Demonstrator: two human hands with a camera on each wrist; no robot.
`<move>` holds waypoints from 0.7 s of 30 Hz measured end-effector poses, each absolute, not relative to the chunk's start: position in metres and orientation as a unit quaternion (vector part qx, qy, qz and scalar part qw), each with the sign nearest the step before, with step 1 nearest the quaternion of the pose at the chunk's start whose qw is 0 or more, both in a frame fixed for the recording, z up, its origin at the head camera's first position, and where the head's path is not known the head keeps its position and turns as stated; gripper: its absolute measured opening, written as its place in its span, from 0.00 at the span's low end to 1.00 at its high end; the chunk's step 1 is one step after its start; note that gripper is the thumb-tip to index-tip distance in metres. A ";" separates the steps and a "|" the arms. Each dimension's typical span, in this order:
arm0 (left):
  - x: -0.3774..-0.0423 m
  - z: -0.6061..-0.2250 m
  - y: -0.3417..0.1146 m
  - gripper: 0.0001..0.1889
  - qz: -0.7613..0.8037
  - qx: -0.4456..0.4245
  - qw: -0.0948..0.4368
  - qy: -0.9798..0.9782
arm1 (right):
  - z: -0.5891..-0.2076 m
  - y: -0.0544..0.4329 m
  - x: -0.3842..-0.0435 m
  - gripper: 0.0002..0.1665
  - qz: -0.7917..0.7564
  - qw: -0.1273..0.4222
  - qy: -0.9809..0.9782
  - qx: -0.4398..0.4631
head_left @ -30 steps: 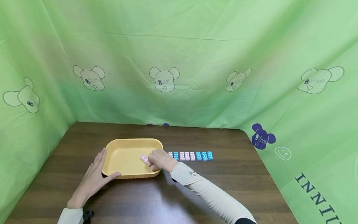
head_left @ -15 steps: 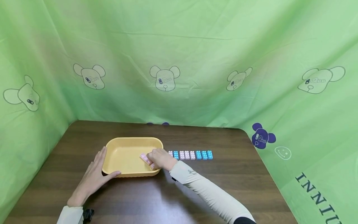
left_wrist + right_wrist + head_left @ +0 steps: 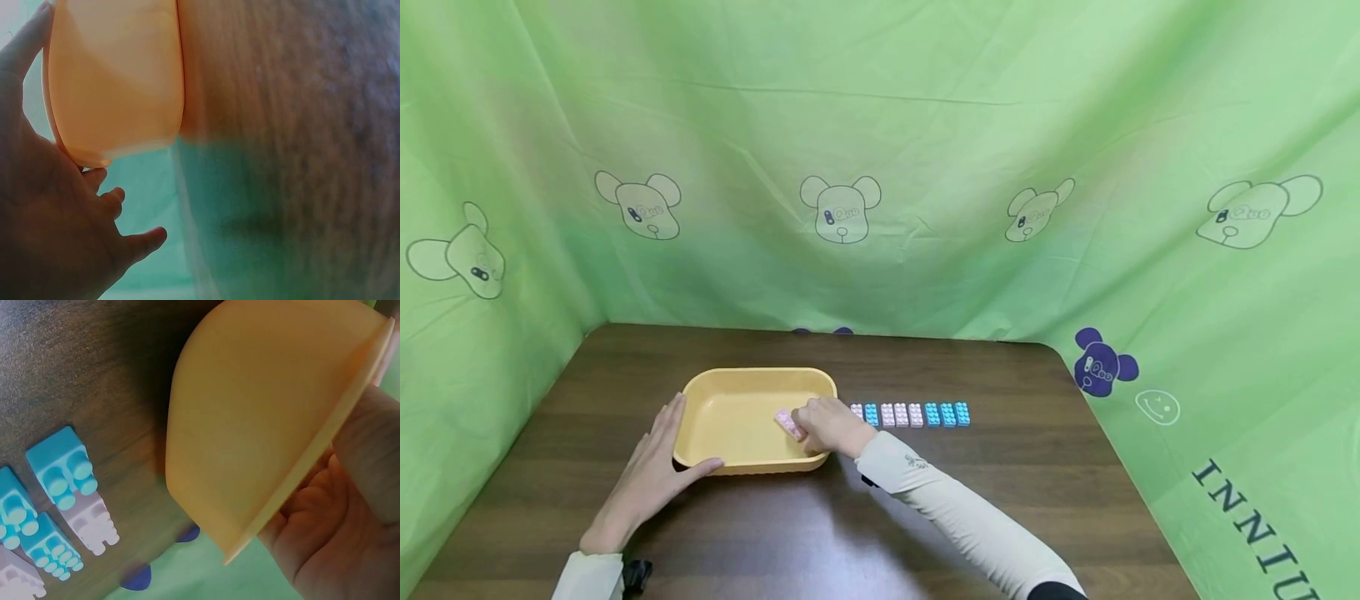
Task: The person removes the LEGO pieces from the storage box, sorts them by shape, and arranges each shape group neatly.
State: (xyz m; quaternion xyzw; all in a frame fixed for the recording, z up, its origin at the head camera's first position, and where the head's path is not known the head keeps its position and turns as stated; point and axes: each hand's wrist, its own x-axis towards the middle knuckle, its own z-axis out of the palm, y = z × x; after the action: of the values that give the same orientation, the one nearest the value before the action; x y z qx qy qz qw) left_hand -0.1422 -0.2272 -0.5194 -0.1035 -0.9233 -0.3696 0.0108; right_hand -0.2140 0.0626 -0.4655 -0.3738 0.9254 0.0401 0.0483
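Observation:
A yellow tray (image 3: 730, 421) stands on the brown table. My left hand (image 3: 643, 479) rests against its left end, fingers straight along the side and thumb laid at the front rim; the left wrist view shows these fingers spread by the tray (image 3: 119, 75). Inside the tray's right part, my right hand (image 3: 835, 427) has curled fingers on a pink building block (image 3: 788, 423), whose left part sticks out past them. In the right wrist view, the tray's wall (image 3: 250, 412) hides the fingertips of the right hand (image 3: 331, 531) and the block.
Right of the tray runs a row of upright-laid blocks: pink blocks (image 3: 902, 415) and blue blocks (image 3: 948, 415), mixed. The row's left end is close to the tray and the right hand. A green printed curtain (image 3: 925, 275) surrounds the table (image 3: 1000, 492).
Both hands stay nearly where they were. The pink piece seen earlier below the right hand's fingers is now out of sight. The row of blocks is unchanged.

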 end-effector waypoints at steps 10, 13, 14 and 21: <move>-0.143 -0.520 -0.227 0.65 -0.371 -0.104 0.010 -0.923 | -0.456 0.066 -0.214 0.11 -0.004 0.045 0.927 -0.372; -0.143 -0.521 -0.227 0.65 -0.371 -0.103 0.009 -0.923 | -0.454 0.068 -0.212 0.09 -0.017 0.043 0.924 -0.380; -0.143 -0.521 -0.227 0.65 -0.371 -0.103 0.009 -0.923 | -0.453 0.069 -0.212 0.09 -0.022 0.041 0.922 -0.383; -0.143 -0.521 -0.227 0.65 -0.370 -0.103 0.009 -0.923 | -0.450 0.076 -0.208 0.08 -0.036 0.022 0.913 -0.406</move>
State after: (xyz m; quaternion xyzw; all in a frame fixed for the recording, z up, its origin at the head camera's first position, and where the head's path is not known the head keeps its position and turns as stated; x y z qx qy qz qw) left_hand -0.1429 -0.2272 -0.5212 -0.1031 -0.9232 -0.3701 0.0093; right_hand -0.2080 0.0760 -0.4500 -0.4055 0.9131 -0.0364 0.0224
